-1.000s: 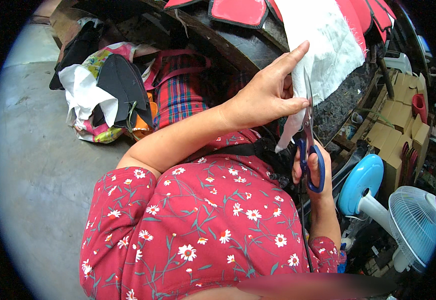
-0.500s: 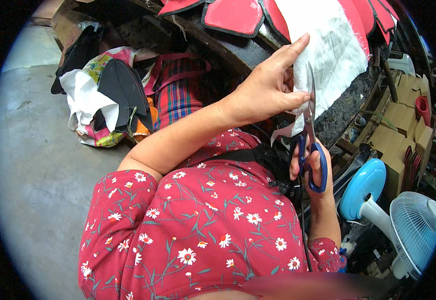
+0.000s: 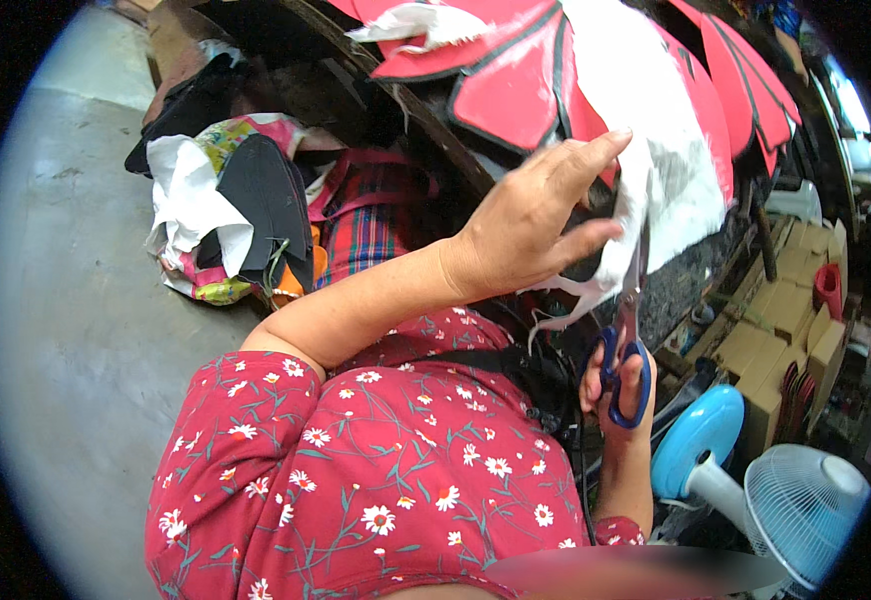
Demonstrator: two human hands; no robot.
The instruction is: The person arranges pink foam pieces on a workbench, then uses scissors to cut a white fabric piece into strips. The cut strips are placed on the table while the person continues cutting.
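- A grey floor [image 3: 66, 300] fills the left; a person's lap in a red flowered dress [image 3: 376, 470] fills the lower middle.
- Red panels [image 3: 516, 90] edged in black, at least four, fan across the top; the frame cuts them off.
- A pile of scraps [image 3: 226, 220], white, black and patterned, lies on the floor left of a plaid bag [image 3: 371, 215].
- One white cloth [image 3: 671, 170] hangs in front of the red panels, right of centre.
- Brown boxes [image 3: 786, 330] stack at the right, count unclear; a red cup [image 3: 828, 288] sits among them.
- One fan [image 3: 801, 510], pale blue with a blue base, stands at the lower right, partly cut off.
- The left hand [image 3: 536, 230] pinches the cloth's left edge between thumb and fingers; its forearm hides part of the bag.
- The right hand [image 3: 611, 385], mostly hidden below the cloth, has fingers closed through the blue loops of the scissors [image 3: 628, 340].
- One pair of scissors: blades point up into the cloth's lower edge; how far they gape is hard to make out.
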